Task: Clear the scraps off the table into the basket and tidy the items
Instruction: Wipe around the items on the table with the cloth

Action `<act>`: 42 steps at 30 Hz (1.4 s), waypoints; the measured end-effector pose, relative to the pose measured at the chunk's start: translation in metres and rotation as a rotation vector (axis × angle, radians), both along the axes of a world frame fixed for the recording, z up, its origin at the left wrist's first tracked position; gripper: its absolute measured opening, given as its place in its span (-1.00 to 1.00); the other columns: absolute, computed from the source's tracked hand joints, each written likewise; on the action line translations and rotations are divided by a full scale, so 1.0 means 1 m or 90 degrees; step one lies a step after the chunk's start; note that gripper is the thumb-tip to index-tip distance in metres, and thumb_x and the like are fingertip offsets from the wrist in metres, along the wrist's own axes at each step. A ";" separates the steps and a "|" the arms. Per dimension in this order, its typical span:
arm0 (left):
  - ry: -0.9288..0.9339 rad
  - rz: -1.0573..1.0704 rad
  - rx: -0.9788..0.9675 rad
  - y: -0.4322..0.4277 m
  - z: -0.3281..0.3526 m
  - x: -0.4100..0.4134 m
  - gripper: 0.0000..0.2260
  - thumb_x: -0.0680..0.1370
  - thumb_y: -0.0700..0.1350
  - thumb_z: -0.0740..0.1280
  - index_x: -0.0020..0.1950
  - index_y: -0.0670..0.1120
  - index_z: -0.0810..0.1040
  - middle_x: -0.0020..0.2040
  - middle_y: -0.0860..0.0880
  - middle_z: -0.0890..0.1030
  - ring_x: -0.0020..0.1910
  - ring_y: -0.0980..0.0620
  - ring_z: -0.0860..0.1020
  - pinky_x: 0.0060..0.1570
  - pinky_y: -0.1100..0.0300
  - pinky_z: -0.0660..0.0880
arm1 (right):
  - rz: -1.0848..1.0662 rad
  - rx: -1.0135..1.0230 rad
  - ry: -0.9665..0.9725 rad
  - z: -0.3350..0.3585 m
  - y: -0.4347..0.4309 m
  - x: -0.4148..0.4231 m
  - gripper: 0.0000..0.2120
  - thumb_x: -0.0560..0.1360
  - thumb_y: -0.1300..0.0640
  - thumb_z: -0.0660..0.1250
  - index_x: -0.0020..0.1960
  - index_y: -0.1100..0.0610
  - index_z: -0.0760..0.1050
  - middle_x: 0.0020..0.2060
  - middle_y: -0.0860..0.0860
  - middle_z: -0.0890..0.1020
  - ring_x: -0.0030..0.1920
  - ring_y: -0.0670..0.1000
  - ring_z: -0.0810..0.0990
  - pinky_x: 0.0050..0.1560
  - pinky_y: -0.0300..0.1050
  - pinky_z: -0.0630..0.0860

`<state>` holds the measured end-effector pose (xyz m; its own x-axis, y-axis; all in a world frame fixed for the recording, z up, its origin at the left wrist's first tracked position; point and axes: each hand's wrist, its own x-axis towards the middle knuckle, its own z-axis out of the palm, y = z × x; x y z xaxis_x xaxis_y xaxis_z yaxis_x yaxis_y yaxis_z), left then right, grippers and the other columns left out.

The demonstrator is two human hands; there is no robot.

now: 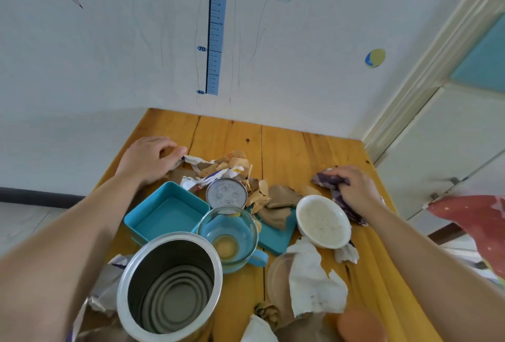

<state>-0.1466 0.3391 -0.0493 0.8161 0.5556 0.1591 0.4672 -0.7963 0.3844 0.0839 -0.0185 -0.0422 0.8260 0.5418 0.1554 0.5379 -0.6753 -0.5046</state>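
Reaching over a varnished pine-plank table (pixel 287 145), both bare hands work the far edge of a litter of scraps. Left hand (pixel 149 160), at 10 o'clock from the table's centre, has fingers curled down onto the crumpled white printed wrapper (pixel 207 175); whether it is truly pinched I cannot tell. That wrapper's long axis runs roughly 10 to 4 o'clock, ending against a small round tin lid (pixel 226 193).

Right hand (pixel 355 188), at 2 o'clock, is clenched around a crinkled purple foil wrapper (pixel 326 179), whose free end points toward 9 o'clock.

Between the hands: torn tan and brown paper scraps (pixel 276 199), matte and ragged, some overlapping a flat teal lid (pixel 278 235). Square teal plastic box (pixel 164 210), open, at 9 o'clock. Clear glass mug (pixel 228 235) with blue handle at centre. White glazed ceramic bowl (pixel 323 221) at 3 o'clock, touching the purple wrapper. Ribbed open steel can (pixel 169 285) upright at 7 o'clock. Crumpled white tissue (pixel 314 281) at 5 o'clock. No basket is identifiable in view.
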 end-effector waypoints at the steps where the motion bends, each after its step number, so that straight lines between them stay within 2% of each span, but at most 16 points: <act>1: 0.002 0.002 -0.004 0.000 0.000 0.000 -0.32 0.38 0.38 -0.08 0.23 0.00 0.49 0.36 -0.05 0.43 0.34 -0.09 0.33 0.28 -0.12 0.26 | 0.004 0.001 -0.001 0.001 0.003 -0.003 -0.49 0.32 0.46 0.16 0.02 -0.04 0.61 0.07 -0.05 0.56 0.13 -0.01 0.46 0.14 -0.18 0.31; 3: 0.020 0.003 -0.011 -0.001 0.001 -0.001 -0.33 0.40 0.38 -0.07 0.26 0.01 0.47 0.37 -0.04 0.40 0.35 -0.09 0.32 0.28 -0.13 0.26 | 0.012 -0.002 0.006 0.004 0.010 -0.009 -0.50 0.33 0.46 0.17 0.05 -0.01 0.60 0.10 -0.01 0.56 0.15 0.02 0.47 0.16 -0.15 0.34; 7: 0.056 0.012 -0.039 -0.002 0.005 0.000 -0.50 0.52 0.27 0.05 0.30 0.03 0.44 0.41 -0.01 0.35 0.36 -0.07 0.32 0.24 -0.09 0.30 | 0.028 -0.023 0.036 0.010 0.021 -0.016 -0.51 0.36 0.46 0.16 0.08 0.02 0.59 0.12 0.01 0.54 0.14 0.03 0.46 0.13 -0.16 0.35; 10: 0.052 0.006 -0.102 -0.002 0.011 -0.003 -0.59 0.55 0.16 0.12 0.31 0.01 0.44 0.38 -0.03 0.39 0.30 -0.07 0.38 0.17 0.02 0.33 | 0.021 0.006 0.081 0.019 0.025 -0.020 -0.48 0.39 0.47 0.13 -0.02 -0.08 0.61 0.03 -0.03 0.56 0.00 -0.03 0.49 -0.06 -0.30 0.39; 12: 0.000 0.015 -0.163 -0.005 0.021 -0.008 -0.65 0.56 0.09 0.16 0.28 -0.01 0.46 0.31 -0.04 0.47 0.23 -0.05 0.42 0.10 0.08 0.32 | -0.002 0.092 0.115 0.026 0.025 -0.023 -0.41 0.41 0.47 0.13 -0.17 -0.24 0.58 -0.08 -0.07 0.61 -0.14 -0.07 0.56 -0.22 -0.35 0.45; 14: -0.098 0.039 -0.240 -0.009 0.036 -0.014 -0.69 0.56 0.06 0.19 0.23 -0.01 0.50 0.21 0.00 0.53 0.13 0.01 0.45 0.07 0.11 0.31 | -0.038 0.175 0.094 0.037 0.026 -0.028 -0.42 0.41 0.45 0.14 -0.15 -0.26 0.57 -0.08 -0.09 0.62 -0.09 -0.07 0.57 -0.11 -0.26 0.47; 16: -0.199 0.057 -0.293 -0.017 0.057 -0.020 -0.72 0.55 0.04 0.21 0.19 -0.02 0.54 0.08 0.02 0.55 0.02 0.06 0.46 0.00 0.17 0.34 | -0.092 0.245 0.055 0.049 0.026 -0.031 -0.49 0.39 0.42 0.16 0.01 -0.14 0.59 -0.02 -0.05 0.62 0.01 -0.04 0.55 0.04 -0.19 0.45; 18: -0.298 0.070 -0.324 -0.031 0.081 -0.024 -0.75 0.54 0.00 0.23 0.12 -0.06 0.59 -0.03 0.00 0.58 -0.05 0.05 0.48 -0.13 0.24 0.38 | -0.126 0.317 0.056 0.061 0.024 -0.033 -0.50 0.36 0.42 0.15 0.04 -0.08 0.59 0.01 -0.03 0.63 0.04 0.00 0.57 0.14 -0.06 0.50; 21: -0.376 0.040 -0.341 -0.062 0.117 -0.034 -0.81 0.53 -0.04 0.25 0.03 -0.05 0.61 -0.04 -0.01 0.63 -0.02 0.06 0.54 -0.07 0.25 0.42 | -0.139 0.381 0.088 0.078 0.013 -0.045 -0.49 0.34 0.41 0.13 -0.01 -0.11 0.60 -0.03 0.01 0.65 0.01 0.05 0.61 0.13 0.07 0.53; 24: -0.398 -0.009 -0.339 -0.102 0.148 -0.045 -0.84 0.52 -0.05 0.25 -0.01 -0.01 0.60 -0.02 -0.02 0.63 0.03 0.07 0.55 0.03 0.19 0.44 | -0.144 0.351 0.053 0.085 0.000 -0.064 -0.52 0.36 0.40 0.15 0.02 -0.08 0.59 0.00 0.01 0.64 0.03 0.05 0.59 0.13 0.08 0.52; 26: -0.405 -0.041 -0.322 -0.133 0.164 -0.054 -0.85 0.52 -0.06 0.25 -0.03 0.00 0.61 -0.04 -0.02 0.64 0.00 0.09 0.56 0.01 0.20 0.45 | -0.153 0.345 0.035 0.089 -0.010 -0.080 -0.52 0.35 0.40 0.15 0.03 -0.06 0.59 0.01 0.03 0.63 0.03 0.08 0.58 0.11 0.10 0.53; 31: -0.416 -0.166 -0.253 -0.213 0.162 -0.077 -0.83 0.54 -0.09 0.25 0.10 0.01 0.56 -0.03 0.19 0.58 -0.03 0.37 0.49 -0.07 0.52 0.41 | -0.231 0.346 0.048 0.099 -0.039 -0.105 -0.53 0.31 0.42 0.14 -0.01 -0.02 0.59 -0.08 0.07 0.64 -0.06 0.13 0.60 -0.02 0.13 0.57; 35: -0.360 -0.239 -0.227 -0.270 0.121 -0.082 -0.68 0.52 -0.12 0.27 0.28 -0.07 0.42 0.14 0.10 0.51 0.09 0.23 0.45 0.11 0.31 0.40 | -0.268 0.303 0.131 0.089 -0.069 -0.128 -0.57 0.33 0.41 0.17 -0.02 -0.02 0.57 -0.35 0.00 0.66 -0.25 0.08 0.66 -0.18 -0.01 0.59; 38: -0.304 -0.218 -0.238 -0.291 0.087 -0.076 -0.62 0.51 -0.11 0.30 0.32 -0.02 0.35 0.20 0.08 0.44 0.17 0.15 0.39 0.13 0.24 0.35 | -0.287 0.181 0.118 0.070 -0.084 -0.142 -0.60 0.30 0.37 0.21 -0.01 -0.01 0.57 -0.20 0.04 0.66 -0.12 0.12 0.62 -0.07 -0.02 0.55; 40: -0.295 -0.189 -0.227 -0.293 0.073 -0.069 -0.62 0.50 -0.09 0.30 0.30 0.00 0.34 0.18 0.10 0.39 0.15 0.17 0.36 0.08 0.29 0.29 | -0.271 0.130 0.109 0.055 -0.092 -0.151 -0.62 0.30 0.36 0.22 -0.02 0.01 0.58 -0.19 0.06 0.64 -0.13 0.12 0.59 -0.12 -0.05 0.53; 42: -0.292 -0.152 -0.236 -0.292 0.064 -0.062 -0.61 0.49 -0.09 0.31 0.29 -0.01 0.34 0.15 0.10 0.39 0.13 0.17 0.36 0.05 0.30 0.27 | -0.211 0.062 0.076 0.039 -0.097 -0.157 -0.65 0.36 0.33 0.23 0.05 0.04 0.57 -0.08 0.10 0.61 -0.07 0.13 0.55 -0.15 -0.08 0.48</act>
